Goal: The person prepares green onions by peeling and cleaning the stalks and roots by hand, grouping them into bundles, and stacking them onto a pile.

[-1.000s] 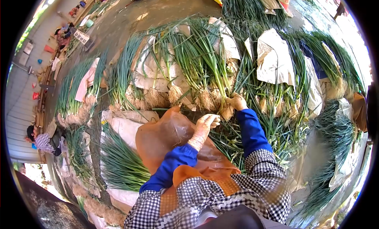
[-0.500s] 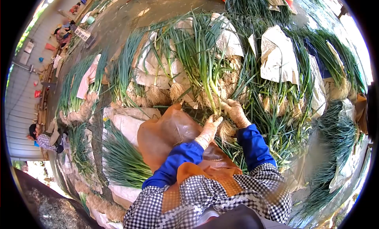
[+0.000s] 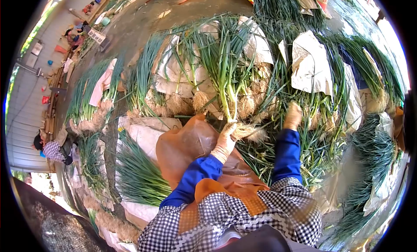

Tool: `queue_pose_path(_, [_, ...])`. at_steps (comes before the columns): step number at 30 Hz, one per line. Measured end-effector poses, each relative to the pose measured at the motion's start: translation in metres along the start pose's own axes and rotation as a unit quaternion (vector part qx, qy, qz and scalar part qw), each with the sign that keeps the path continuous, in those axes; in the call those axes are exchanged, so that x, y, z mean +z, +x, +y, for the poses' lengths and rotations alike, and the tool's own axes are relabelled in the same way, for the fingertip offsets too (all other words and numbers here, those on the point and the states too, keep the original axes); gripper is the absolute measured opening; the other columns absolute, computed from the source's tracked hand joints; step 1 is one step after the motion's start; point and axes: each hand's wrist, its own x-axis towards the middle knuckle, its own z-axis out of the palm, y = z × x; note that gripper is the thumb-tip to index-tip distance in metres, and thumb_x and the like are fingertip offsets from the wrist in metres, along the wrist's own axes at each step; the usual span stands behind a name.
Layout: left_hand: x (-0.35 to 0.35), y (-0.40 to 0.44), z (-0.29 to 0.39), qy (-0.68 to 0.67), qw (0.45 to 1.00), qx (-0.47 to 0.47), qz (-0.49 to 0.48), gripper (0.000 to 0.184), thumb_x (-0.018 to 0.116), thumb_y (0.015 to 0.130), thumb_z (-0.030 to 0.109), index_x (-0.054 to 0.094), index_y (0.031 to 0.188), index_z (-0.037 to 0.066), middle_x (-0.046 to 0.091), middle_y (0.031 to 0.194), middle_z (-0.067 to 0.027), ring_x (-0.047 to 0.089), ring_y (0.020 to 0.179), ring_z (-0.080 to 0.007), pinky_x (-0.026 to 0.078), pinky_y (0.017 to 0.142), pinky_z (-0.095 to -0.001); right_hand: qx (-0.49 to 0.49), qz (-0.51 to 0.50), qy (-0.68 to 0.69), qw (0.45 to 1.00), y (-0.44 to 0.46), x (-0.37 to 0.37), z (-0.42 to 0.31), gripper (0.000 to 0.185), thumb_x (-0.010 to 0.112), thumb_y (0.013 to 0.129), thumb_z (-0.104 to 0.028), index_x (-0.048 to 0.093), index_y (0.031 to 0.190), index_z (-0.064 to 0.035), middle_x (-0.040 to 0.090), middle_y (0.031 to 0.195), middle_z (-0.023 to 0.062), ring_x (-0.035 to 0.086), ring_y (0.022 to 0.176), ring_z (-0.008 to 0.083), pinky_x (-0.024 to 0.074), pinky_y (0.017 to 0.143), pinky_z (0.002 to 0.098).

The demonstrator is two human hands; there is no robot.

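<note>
My left hand [image 3: 226,139] is closed round the lower stems of a few green onions [image 3: 225,97], whose leaves point away from me. Their pale roots [image 3: 245,131] stick out to the right of that fist. Apart from them, my right hand [image 3: 293,116] hovers over loose green leaves on the right; motion smears its fingers, and whether anything is in them is not visible. Beyond my hands lie more rooted green onions [image 3: 200,100] on pale sacks. An orange-brown apron [image 3: 186,141] covers my lap.
On my left, a bundle of green onions [image 3: 141,169] lies on a white sack [image 3: 143,130]. Scattered leaves [image 3: 299,152] are heaped at my right, with a pale sack [image 3: 310,63] behind them. A person [image 3: 52,150] crouches at the far left; others sit farther back.
My right hand has left the green onions and moved to the right. My left hand still grips them, and their roots have swung from hanging down to pointing right.
</note>
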Motion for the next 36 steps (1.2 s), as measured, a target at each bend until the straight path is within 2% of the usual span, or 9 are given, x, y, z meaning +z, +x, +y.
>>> queue_pose_path(4, [-0.016, 0.005, -0.002, 0.076, 0.997, 0.01, 0.023, 0.022, 0.058, 0.083, 0.01, 0.055, 0.103, 0.002, 0.062, 0.086, -0.0057, 0.06, 0.078, -0.0174, 0.05, 0.075, -0.0299, -0.007, 0.041, -0.432, 0.901, 0.005, -0.085, -0.026, 0.042, 0.051, 0.086, -0.04, 0.062, 0.098, -0.0011, 0.062, 0.097, 0.0137, 0.058, 0.087, 0.0249, 0.044, 0.079, 0.0362])
queue_pose_path(6, [-0.013, 0.009, -0.004, 0.052, 0.997, -0.003, 0.054, 0.021, 0.06, 0.083, 0.016, 0.058, 0.1, 0.004, 0.061, 0.085, -0.004, 0.059, 0.075, -0.0166, 0.049, 0.074, -0.0287, -0.15, -0.034, -0.329, 0.932, -0.025, -0.061, -0.048, 0.042, 0.056, 0.084, -0.037, 0.058, 0.108, -0.0021, 0.058, 0.108, 0.0165, 0.056, 0.096, 0.029, 0.0437, 0.088, 0.0358])
queue_pose_path(11, [-0.015, 0.015, -0.019, 0.129, 0.986, -0.037, 0.102, 0.019, 0.059, 0.083, 0.017, 0.059, 0.096, 0.004, 0.061, 0.094, -0.0064, 0.056, 0.091, -0.0161, 0.045, 0.08, -0.0293, 0.166, -0.516, 0.07, 0.837, -0.142, 0.059, -0.068, 0.031, 0.055, 0.088, -0.027, 0.059, 0.097, 0.0021, 0.063, 0.09, 0.0063, 0.055, 0.079, 0.0143, 0.0434, 0.074, 0.0282])
queue_pose_path(21, [-0.023, 0.015, -0.043, 0.229, 0.954, 0.101, 0.162, 0.025, 0.061, 0.077, -0.001, 0.051, 0.099, 0.002, 0.053, 0.086, -0.0019, 0.053, 0.072, -0.0129, 0.045, 0.069, -0.0238, 0.267, -0.086, 0.058, 0.958, -0.131, -0.08, -0.022, 0.03, 0.048, 0.088, -0.033, 0.059, 0.085, -0.0054, 0.059, 0.07, 0.0029, 0.045, 0.052, 0.0111, 0.0403, 0.051, 0.024])
queue_pose_path(23, [-0.02, 0.013, -0.02, 0.204, 0.965, 0.079, 0.143, 0.028, 0.059, 0.08, 0.0, 0.048, 0.105, 0.005, 0.053, 0.085, -0.0013, 0.051, 0.07, -0.0111, 0.044, 0.063, -0.021, 0.24, -0.124, -0.067, 0.961, -0.091, -0.146, 0.037, 0.026, 0.047, 0.089, -0.025, 0.058, 0.096, -0.0024, 0.062, 0.088, 0.0092, 0.06, 0.07, 0.0184, 0.0501, 0.06, 0.0319])
queue_pose_path(25, [-0.02, 0.011, -0.015, 0.252, 0.954, 0.097, 0.134, 0.031, 0.058, 0.081, 0.001, 0.046, 0.109, 0.007, 0.052, 0.085, -0.0013, 0.051, 0.07, -0.0109, 0.044, 0.061, -0.0204, -0.02, -0.283, -0.678, 0.678, -0.057, -0.201, 0.075, 0.035, 0.063, 0.077, -0.034, 0.058, 0.103, -0.0104, 0.063, 0.088, 0.0122, 0.062, 0.078, 0.0286, 0.0506, 0.066, 0.0369])
queue_pose_path(30, [-0.009, 0.003, -0.019, 0.138, 0.988, -0.01, 0.075, 0.054, 0.059, 0.081, 0.001, 0.037, 0.128, 0.013, 0.05, 0.096, -0.0009, 0.051, 0.083, -0.0103, 0.045, 0.072, -0.0232, -0.144, -0.242, -0.358, 0.89, -0.088, -0.038, -0.075, 0.038, 0.059, 0.08, -0.043, 0.062, 0.092, -0.0078, 0.063, 0.085, 0.0093, 0.059, 0.07, 0.0265, 0.0461, 0.063, 0.032])
queue_pose_path(34, [-0.002, -0.011, -0.022, 0.22, 0.974, -0.015, 0.044, 0.062, 0.057, 0.078, -0.003, 0.029, 0.133, 0.009, 0.047, 0.113, -0.0059, 0.05, 0.097, -0.0134, 0.045, 0.08, -0.0272, 0.123, -0.476, -0.076, 0.867, -0.091, 0.116, -0.083, 0.04, 0.057, 0.082, -0.043, 0.063, 0.1, -0.007, 0.064, 0.09, 0.0153, 0.061, 0.078, 0.0273, 0.0466, 0.067, 0.0332])
queue_pose_path(36, [0.0, -0.013, -0.014, 0.242, 0.968, -0.038, 0.053, 0.049, 0.054, 0.08, -0.001, 0.037, 0.125, 0.009, 0.052, 0.107, -0.0061, 0.054, 0.093, -0.0149, 0.049, 0.073, -0.0282, -0.272, -0.383, -0.249, 0.847, -0.088, 0.147, -0.051, 0.034, 0.055, 0.083, -0.038, 0.064, 0.093, -0.0068, 0.064, 0.081, 0.0157, 0.061, 0.074, 0.0302, 0.0471, 0.063, 0.0357])
